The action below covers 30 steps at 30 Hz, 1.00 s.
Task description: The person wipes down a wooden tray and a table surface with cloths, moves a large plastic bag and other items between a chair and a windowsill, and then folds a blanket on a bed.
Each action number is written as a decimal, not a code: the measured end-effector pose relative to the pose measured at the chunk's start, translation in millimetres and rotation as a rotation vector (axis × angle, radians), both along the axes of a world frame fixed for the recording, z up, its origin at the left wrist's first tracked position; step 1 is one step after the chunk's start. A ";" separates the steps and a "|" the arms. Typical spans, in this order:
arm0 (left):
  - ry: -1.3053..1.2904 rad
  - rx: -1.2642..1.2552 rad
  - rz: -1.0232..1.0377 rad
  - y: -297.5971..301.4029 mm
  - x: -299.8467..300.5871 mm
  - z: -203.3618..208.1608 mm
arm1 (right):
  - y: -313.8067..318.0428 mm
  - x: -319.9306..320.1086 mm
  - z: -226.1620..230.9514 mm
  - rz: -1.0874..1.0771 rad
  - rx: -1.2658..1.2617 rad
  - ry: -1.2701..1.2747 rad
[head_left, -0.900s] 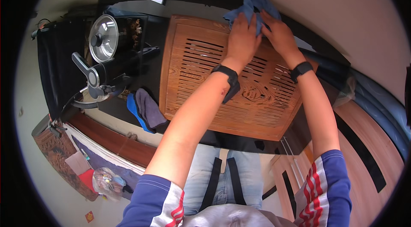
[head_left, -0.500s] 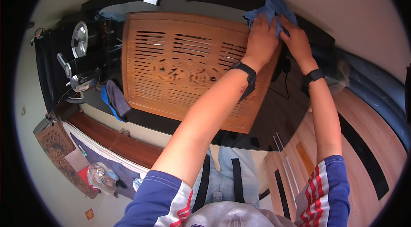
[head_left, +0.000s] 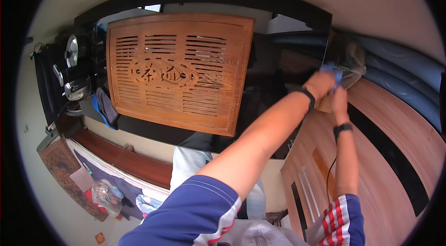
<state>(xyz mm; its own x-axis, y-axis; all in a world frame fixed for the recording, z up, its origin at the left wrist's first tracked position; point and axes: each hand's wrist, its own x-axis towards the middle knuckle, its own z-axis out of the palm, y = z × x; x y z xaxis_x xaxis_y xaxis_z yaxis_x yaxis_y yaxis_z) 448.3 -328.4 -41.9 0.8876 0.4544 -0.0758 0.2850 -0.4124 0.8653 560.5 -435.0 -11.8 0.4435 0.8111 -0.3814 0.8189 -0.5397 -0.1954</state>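
So I'm standing here watching this, and the thing in play is a small, crumpled, mid-blue fabric cloth (head_left: 337, 78). My guess is it's about as easy to handle as things get: light, floppy, no stiffness to speak of, and nothing on it to break. I doubt it'd be slippery, though it'd probably slump and fold wherever it isn't supported. I'd take it by the bunched middle for a solid hold, or pinch two corners if you want it flat.

Looks-wise, it's plain blue, wadded up small and blurry, so I can't make out the weave or say if it's damp.

It's over at the right edge of the glossy black tabletop (head_left: 267, 88), between the two bare hands; can't tell if it's touching the edge. The left hand (head_left: 320, 84), with a black watch strap on its wrist, looks curled around the cloth, grasping it. The right hand (head_left: 340, 102) is right up against it on the near side, but its fingers are too smeared for me to tell if it's gripping.

Just beyond, to the right, there's a crumpled clear plastic bag (head_left: 357, 62). The big brown slatted wooden tray (head_left: 238, 79) with the carved centre sits well to the left, both hands clear of it.
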 end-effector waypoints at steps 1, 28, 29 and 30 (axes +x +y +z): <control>0.057 -0.101 -0.065 -27.7 -5.1 -6.3 | -33.0 -10.9 -1.1 -0.004 -0.036 0.032; 0.101 0.555 0.333 1.8 -221.6 31.3 | 88.3 -158.7 -6.2 0.268 0.685 0.117; 0.135 0.566 0.322 -21.4 -235.5 29.3 | 63.4 -172.8 -5.8 0.260 0.711 0.172; 0.159 0.572 0.306 -47.6 -246.2 32.2 | 32.8 -176.6 -5.5 0.266 0.692 0.255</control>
